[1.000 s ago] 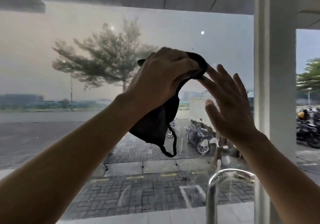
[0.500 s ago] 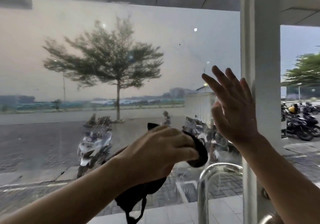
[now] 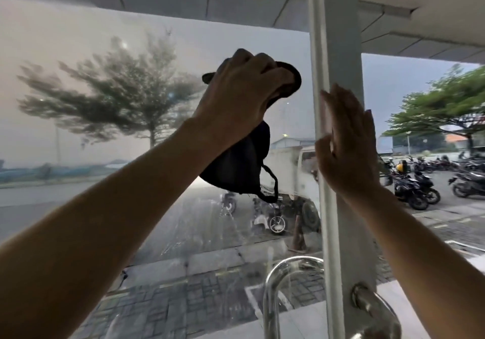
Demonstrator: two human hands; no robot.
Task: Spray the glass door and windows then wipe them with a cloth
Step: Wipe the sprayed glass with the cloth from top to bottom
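— Where is your cloth right now?

— Your left hand (image 3: 244, 100) has it; your fingers (image 3: 265, 62) are curled tight around the dark cloth (image 3: 237, 167), bunched at the top and pressed on the glass door (image 3: 162, 223); the rest of the cloth hangs loose under your wrist, and a thin loop dangles at its bottom edge.

— And your other hand?

— Your right hand (image 3: 346, 149) is flat and spread wide, holding nothing; its palm lies on the white door frame (image 3: 338, 50), right at the edge where the glass stops.

— How much room do you have?

— The cloth is close to that frame edge, with just a thin strip of glass between; to your left the glass is wide and free, all hazy with streaks; low down, the silver door handle (image 3: 273, 291) curves out just beside the frame, well under the cloth; past the frame the window (image 3: 420, 118) looks clearer.
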